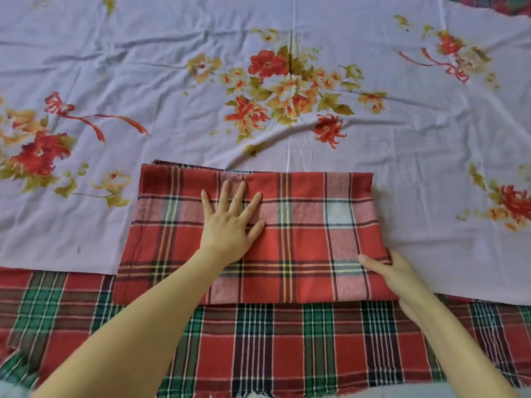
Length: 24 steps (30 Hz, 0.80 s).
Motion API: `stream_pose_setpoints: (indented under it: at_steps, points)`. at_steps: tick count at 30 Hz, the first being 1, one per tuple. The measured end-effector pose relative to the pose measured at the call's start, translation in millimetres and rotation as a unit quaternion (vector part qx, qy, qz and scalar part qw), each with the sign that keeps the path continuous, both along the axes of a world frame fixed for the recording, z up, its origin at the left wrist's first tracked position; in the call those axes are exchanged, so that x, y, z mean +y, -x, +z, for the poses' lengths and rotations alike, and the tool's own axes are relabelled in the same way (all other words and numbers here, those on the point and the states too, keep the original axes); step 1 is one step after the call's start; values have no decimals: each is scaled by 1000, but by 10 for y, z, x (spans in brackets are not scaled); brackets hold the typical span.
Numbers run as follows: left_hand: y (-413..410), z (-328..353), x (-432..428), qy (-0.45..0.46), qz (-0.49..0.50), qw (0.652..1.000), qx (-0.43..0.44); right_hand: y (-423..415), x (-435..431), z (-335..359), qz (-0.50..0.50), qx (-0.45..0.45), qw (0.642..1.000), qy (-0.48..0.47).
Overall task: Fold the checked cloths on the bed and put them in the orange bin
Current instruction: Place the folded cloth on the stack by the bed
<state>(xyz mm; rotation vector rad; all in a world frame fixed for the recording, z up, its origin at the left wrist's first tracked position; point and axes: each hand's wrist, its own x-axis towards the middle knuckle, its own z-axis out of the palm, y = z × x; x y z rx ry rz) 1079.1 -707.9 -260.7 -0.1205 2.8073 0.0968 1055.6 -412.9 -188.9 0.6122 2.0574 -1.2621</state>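
Red tartan, folded into a wide rectangle of several layers, is what the person standing at the bed [431, 168] is working on: this red checked cloth [301, 239] lies at the middle of the bed's near edge. Its far half rests on a creased lilac sheet [172, 67] printed with red and orange flowers. Its near half overlaps a green-and-red checked cloth [287, 349] spread flat along the near edge. The person's left hand [230, 225] presses palm-down on the left-centre of the red checked cloth, fingers straight and fanned apart. The right hand [402, 277] is at the cloth's right edge, close to its near right corner. Its thumb lies on top of the fabric and the other fingers are tucked out of sight under the edge, so it appears to pinch the layers. Both forearms are bare. At the bed's far right corner, a scrap of another checked fabric [505, 4] just shows.
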Motion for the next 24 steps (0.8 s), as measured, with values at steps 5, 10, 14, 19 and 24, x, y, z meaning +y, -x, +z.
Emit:
stream_pose_setpoints:
  at_steps: [5, 10, 14, 19, 24]
  points:
    - [-107, 211, -66, -126, 40, 991, 24, 101, -426, 532, 83, 69, 994, 21]
    - [-448, 511, -103, -438, 298, 838, 133, -225, -1418, 851, 303, 176, 921, -172]
    - [-447, 522, -318, -646, 484, 583, 93, -488, -2233, 473, 443, 152, 824, -317]
    - [-327, 552, -386, -600, 476, 641, 58, -709, -2514, -118, 477, 131, 804, -329]
    - [-6, 483, -385, -401, 395, 824, 66, -722, -2155, -18, 417, 239, 860, -170]
